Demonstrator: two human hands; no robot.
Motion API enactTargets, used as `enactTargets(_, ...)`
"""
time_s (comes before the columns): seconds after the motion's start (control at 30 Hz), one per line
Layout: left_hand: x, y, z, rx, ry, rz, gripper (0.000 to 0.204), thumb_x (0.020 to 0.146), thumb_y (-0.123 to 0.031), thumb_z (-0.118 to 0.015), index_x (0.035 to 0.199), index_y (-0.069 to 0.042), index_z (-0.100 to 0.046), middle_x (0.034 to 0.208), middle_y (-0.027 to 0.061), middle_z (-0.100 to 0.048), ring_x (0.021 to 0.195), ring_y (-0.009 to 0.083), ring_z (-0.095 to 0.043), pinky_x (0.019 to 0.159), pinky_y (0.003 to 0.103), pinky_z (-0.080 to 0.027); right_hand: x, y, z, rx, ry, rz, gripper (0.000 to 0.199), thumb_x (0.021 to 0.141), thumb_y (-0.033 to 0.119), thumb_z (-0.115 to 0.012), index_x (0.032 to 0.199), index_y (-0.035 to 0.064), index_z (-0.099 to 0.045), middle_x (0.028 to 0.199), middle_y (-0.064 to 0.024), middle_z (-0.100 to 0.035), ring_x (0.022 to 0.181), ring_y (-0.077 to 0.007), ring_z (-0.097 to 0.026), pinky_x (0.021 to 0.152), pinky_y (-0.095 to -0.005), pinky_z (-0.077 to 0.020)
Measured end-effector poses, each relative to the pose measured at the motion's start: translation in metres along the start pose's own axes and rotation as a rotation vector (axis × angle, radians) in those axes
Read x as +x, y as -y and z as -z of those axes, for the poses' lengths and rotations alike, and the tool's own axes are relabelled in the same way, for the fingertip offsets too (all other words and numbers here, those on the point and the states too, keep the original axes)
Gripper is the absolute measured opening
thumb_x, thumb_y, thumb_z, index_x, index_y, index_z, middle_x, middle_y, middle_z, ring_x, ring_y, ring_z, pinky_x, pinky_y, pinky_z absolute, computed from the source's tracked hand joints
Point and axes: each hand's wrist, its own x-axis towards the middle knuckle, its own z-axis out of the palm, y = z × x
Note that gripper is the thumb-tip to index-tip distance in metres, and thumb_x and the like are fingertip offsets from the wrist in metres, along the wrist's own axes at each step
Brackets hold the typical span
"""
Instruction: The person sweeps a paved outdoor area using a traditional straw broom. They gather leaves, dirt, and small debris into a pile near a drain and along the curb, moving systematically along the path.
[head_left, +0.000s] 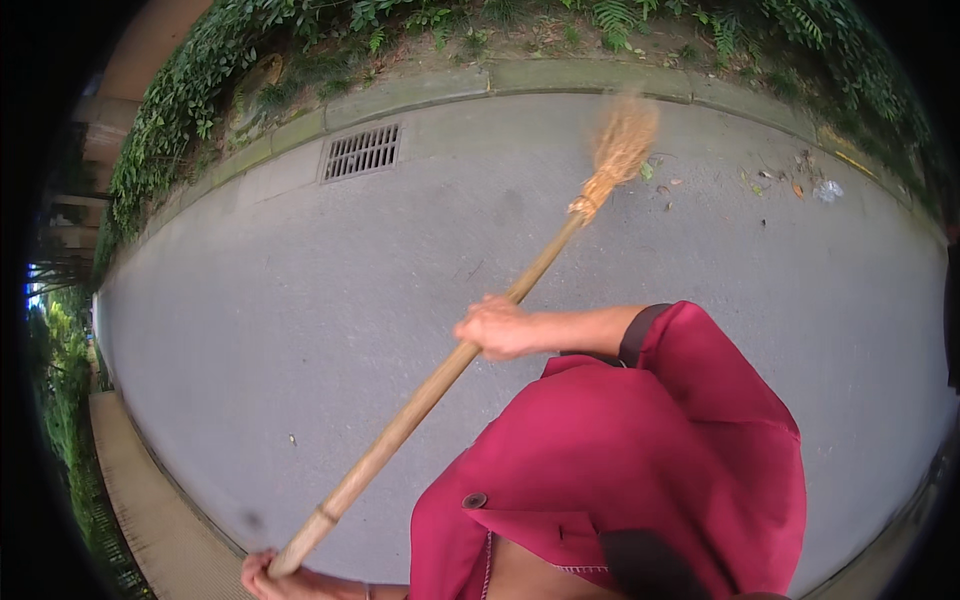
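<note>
A broom with a long bamboo handle (400,425) slants across the view from the lower left to the upper right. Around the middle of the handle wraps my right hand (497,328), its forearm coming in from a dark red sleeve. My left hand (268,578) grips the handle's end at the lower left, partly cut off by the picture's edge. The straw bristles (622,140) are smeared by motion over the pavement near the curb. Leaves and small litter (798,188) lie to the right of the bristles.
Grey pavement (350,300) spreads under the broom. A stone curb (590,78) curves along the far side, with shrubs and ferns (250,60) behind it. A drain grate (362,152) is set beside the curb. A pale paved strip (150,490) borders the left.
</note>
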Motion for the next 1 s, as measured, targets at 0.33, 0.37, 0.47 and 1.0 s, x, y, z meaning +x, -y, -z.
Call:
enactTargets(0.33, -0.184, 0.048, 0.001, -0.04, 0.249, 0.477, 0.012, 0.066, 0.002, -0.037, 0.061, -0.003, -0.046, 0.059, 0.0041, -0.047, 0.054, 0.011, -0.041, 0.05, 0.023, -0.035, -0.155, -0.074, -0.096, -0.068, 0.315, -0.36, 0.012, 0.065, 0.01, -0.053, 0.077, 0.0079, -0.057, 0.075, -0.016, -0.057, 0.075, -0.034, -0.055, 0.063, -0.0426, -0.0431)
enactTargets(0.37, -0.206, 0.053, 0.013, -0.087, 0.267, 0.576, 0.012, 0.067, 0.002, -0.037, 0.061, -0.003, -0.046, 0.06, 0.004, -0.047, 0.054, 0.0109, -0.041, 0.05, 0.023, -0.035, -0.171, -0.076, -0.089, -0.154, 0.375, -0.374, 0.012, 0.066, 0.01, -0.053, 0.077, 0.0081, -0.058, 0.075, -0.0152, -0.058, 0.075, -0.0332, -0.056, 0.063, -0.0426, -0.0432)
enactTargets(0.47, -0.218, 0.058, 0.078, -0.031, 0.119, 0.643, 0.013, 0.069, 0.0, -0.036, 0.062, -0.004, -0.047, 0.06, 0.0036, -0.046, 0.055, 0.0109, -0.041, 0.05, 0.023, -0.035, -0.176, -0.014, -0.075, -0.215, 0.436, -0.381, 0.012, 0.064, 0.009, -0.053, 0.075, 0.0082, -0.058, 0.074, -0.0137, -0.058, 0.076, -0.0314, -0.056, 0.063, -0.0424, -0.0435)
enactTargets(1.0, -0.149, -0.308, 0.289, 1.28, -0.429, -0.837, 0.037, 0.079, -0.027, -0.051, 0.052, -0.003, -0.043, 0.055, 0.0054, -0.042, 0.048, 0.0154, -0.041, 0.045, 0.029, -0.036, -0.136, 0.275, -0.134, 0.502, 0.251, 0.709, 0.009, 0.056, 0.006, -0.053, 0.062, 0.0053, -0.047, 0.06, -0.0129, -0.053, 0.064, -0.0338, -0.054, 0.055, -0.045, -0.0398)
